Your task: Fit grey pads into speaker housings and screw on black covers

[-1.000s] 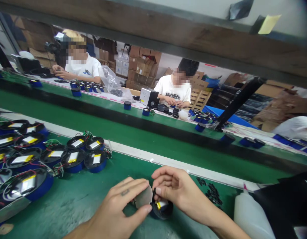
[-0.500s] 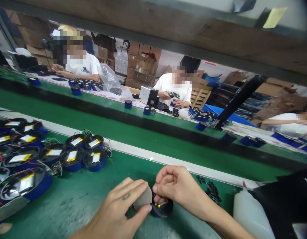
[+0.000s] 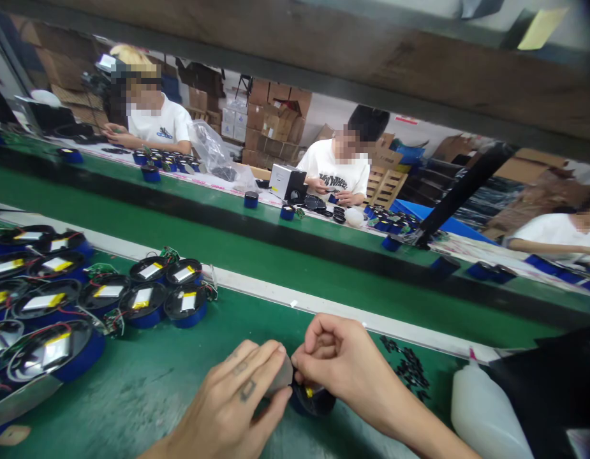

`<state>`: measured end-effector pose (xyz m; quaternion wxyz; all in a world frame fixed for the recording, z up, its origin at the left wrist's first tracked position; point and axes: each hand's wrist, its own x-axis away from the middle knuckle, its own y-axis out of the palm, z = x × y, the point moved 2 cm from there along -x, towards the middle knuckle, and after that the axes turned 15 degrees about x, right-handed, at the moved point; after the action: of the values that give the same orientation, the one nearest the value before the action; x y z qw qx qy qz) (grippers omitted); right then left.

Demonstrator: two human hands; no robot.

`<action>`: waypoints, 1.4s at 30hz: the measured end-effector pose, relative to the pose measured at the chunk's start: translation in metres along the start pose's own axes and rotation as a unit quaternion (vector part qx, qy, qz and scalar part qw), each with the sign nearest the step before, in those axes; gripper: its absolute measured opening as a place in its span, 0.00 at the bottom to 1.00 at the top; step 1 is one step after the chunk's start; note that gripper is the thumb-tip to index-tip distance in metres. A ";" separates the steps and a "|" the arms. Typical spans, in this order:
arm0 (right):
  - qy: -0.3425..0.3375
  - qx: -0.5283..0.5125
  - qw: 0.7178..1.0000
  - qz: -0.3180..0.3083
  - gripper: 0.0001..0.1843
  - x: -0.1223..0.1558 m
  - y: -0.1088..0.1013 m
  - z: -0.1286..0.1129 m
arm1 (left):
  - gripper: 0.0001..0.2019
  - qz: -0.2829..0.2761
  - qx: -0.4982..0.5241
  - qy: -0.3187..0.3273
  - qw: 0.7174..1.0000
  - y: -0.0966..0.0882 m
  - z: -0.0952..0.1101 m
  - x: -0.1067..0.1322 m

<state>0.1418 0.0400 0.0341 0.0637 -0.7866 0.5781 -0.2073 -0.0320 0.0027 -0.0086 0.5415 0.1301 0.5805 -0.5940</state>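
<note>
Blue-walled, black-faced round plastic housing (image 3: 318, 405), one at the hands, is set on the broad green work surface (image 3: 155, 408), beneath the right hand (image 3: 300, 364) and just beside the left hand (image 3: 281, 376). Across the way, three co-workers in white tops (image 3: 340, 162) can be counted. At the left, about thirteen similar open housings (image 3: 101, 299) are grouped; at the right, one translucent white plastic bottle (image 3: 481, 408) is seen. One grey flat round plate (image 3: 282, 380) is held tilted between left thumb and fingers. The right thumb and forefinger are brought almost together; whether anything is pinched cannot be told. A silver battery face, seen a second ago, has been covered by that hand, only yellow tape (image 3: 309, 392) showing; work is judged to be centred inside the housing. Small black pieces (image 3: 409, 370) are heaped, too overlapped to be counted.
</note>
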 end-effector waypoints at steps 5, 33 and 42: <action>0.026 -0.070 0.997 -0.025 0.25 -0.002 -0.001 0.005 | 0.11 -0.009 -0.013 0.030 0.999 -0.007 0.006 -0.007; -0.107 0.345 0.924 -0.125 0.66 0.026 -0.043 0.006 | 0.07 -0.005 0.357 -0.475 0.804 0.000 -0.019 -0.016; -0.073 0.391 0.916 -0.058 0.58 0.031 -0.020 0.019 | 0.13 0.031 0.639 -0.586 0.498 0.006 -0.009 -0.019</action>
<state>0.1741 0.0149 0.0317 0.3963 -0.7437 0.3984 -0.3621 -0.0242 0.0217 0.0005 0.5449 0.0804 -0.4116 -0.7261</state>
